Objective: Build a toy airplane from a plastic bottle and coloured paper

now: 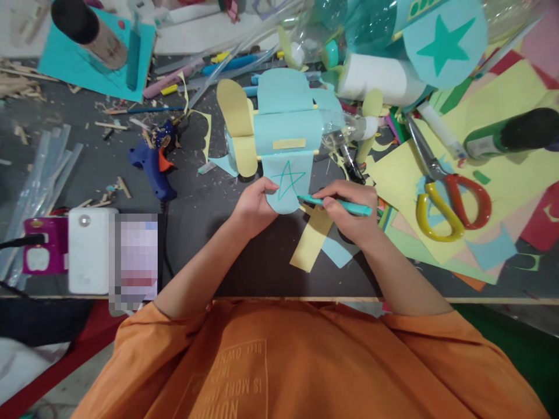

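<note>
A toy plane (286,128) made from a plastic bottle wrapped in light blue paper lies in front of me, with yellow tail pieces at its left and a white cap at its right. Its near wing (301,166) bears a star outline in green ink. My left hand (257,206) pinches the rounded end of this wing, thumb on top. In my right hand (353,212) is a teal marker (349,205), its tip at the wing's right edge near the star. Below the wing lie a yellow paper strip (311,238) and a blue scrap (338,251).
Scissors (445,192) rest on paper sheets at the right, near a dark-capped bottle (510,134). To the left are a blue glue gun (152,160), glue sticks (39,192) and a white power bank (89,250). Another bottle plane (443,46) with a green star stands at the back.
</note>
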A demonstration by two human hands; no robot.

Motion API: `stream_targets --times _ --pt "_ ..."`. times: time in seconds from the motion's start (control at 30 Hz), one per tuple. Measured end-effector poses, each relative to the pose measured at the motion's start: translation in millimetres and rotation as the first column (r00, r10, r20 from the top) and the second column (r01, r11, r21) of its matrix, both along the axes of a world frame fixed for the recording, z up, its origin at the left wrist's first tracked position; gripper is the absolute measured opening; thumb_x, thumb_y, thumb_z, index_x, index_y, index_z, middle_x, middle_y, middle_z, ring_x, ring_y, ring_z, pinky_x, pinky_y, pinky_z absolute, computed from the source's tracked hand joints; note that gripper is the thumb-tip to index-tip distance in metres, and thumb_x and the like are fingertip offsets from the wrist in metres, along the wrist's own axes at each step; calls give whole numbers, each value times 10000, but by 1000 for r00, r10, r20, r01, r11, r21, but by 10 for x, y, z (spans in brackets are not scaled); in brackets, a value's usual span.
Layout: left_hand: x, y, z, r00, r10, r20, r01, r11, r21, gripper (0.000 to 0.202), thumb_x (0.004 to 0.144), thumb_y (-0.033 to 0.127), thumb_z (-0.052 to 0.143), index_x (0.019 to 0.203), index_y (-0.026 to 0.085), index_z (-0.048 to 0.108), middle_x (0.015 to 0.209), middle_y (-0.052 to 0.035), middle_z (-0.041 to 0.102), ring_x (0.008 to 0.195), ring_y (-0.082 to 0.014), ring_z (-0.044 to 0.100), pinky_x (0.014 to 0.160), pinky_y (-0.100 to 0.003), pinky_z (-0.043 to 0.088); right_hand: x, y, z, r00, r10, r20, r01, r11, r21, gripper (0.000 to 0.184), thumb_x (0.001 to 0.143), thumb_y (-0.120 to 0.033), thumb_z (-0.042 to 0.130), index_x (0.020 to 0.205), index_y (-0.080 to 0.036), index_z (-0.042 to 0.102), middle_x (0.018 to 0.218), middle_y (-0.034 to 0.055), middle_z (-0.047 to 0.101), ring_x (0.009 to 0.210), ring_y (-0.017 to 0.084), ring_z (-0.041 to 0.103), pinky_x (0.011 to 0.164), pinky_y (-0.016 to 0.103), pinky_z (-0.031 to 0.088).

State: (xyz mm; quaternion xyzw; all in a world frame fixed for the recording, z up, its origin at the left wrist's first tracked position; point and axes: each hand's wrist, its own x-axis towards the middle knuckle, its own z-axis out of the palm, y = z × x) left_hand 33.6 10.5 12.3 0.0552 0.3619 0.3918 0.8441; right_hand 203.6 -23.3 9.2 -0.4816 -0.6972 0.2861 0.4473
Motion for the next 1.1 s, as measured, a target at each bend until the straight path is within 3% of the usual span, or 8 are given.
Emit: stream_targets --times 0.13,0.27,0.47,0.87,1.1 --pt "6 2 32 999 32 -19 -32 999 9 480 727 120 341 1153 146 560 1087 -50 687 1290 -240 474 1087 -424 371 2 -27 -9 994 -55 -97 52 998 -36 156 812 -273 517 820 -222 664 734 13 673 571 139 604 524 295 496" --pt "23 2 70 997 73 -21 -72 996 54 386 833 227 324 1099 131 587 1033 -87 699 1292 -248 466 1081 -401 379 -95 -23 -6 998 41 -48 -42 999 -5 154 824 -266 572 949 -235 659 817 29 704 728 170 631 645 330 522" --pt "29 6 90 997 73 -27 -71 996 51 409 886 267 268 1114 123 575 1000 -92 698 1284 -250 475 1071 -415 393 -219 8 -7 995 96 12 -96 992 80 175 838 -235 589 1002 -234 647 899 38 729 763 161 629 703 325 519" --pt "39 9 48 996 89 28 -89 996 27 429 907 263 265 1156 92 569 1031 -88 707 1257 -240 513 1090 -380 383 -209 11 -19 997 59 47 -62 996 63 147 855 -255 550 947 -217 657 813 31 715 721 157 617 642 306 492" --pt "52 16 112 994 113 4 -113 993 -17 446 923 255 227 1199 130 553 1073 -57 705 1280 -216 494 1105 -377 367 -148 3 -20 998 44 47 -46 998 42 125 833 -238 537 845 -215 660 672 9 658 625 144 562 578 292 449"
